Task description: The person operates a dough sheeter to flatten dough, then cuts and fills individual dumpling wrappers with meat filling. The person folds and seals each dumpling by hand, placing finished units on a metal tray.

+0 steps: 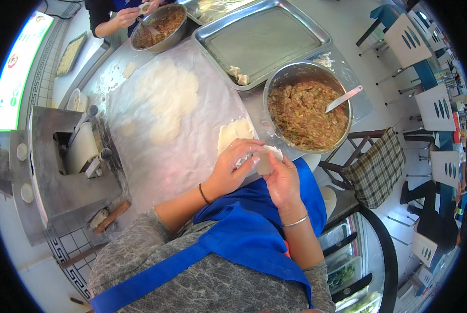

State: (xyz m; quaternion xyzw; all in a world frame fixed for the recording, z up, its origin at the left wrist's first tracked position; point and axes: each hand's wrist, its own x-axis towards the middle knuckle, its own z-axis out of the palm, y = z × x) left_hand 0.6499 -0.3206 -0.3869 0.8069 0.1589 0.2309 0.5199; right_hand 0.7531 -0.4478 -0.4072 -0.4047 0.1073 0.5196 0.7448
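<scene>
Between thumb and fingers, my right hand (283, 178) holds a pale dough wrapper (265, 161) at the table's near edge. My left hand (235, 166) is beside it, fingers curved and thumb tip close to the wrapper; whether it grips the wrapper I cannot tell. Just beyond the left hand lies a stack of cut dough wrappers (233, 134) on the floured sheet (206, 86). To the right stands a steel bowl (270, 113) of minced filling (304, 115), a flat spatula (345, 98) stuck in it. A steel tray (265, 35) holds a few folded dumplings (239, 76) in its near corner.
A dough-rolling machine (77, 152) stands at the left, with a wooden-handled tool (112, 217) near it. Across the table, another person's hand (127, 17) works beside a second filling bowl (159, 29). A chair with a checked cloth (374, 168) is at the right.
</scene>
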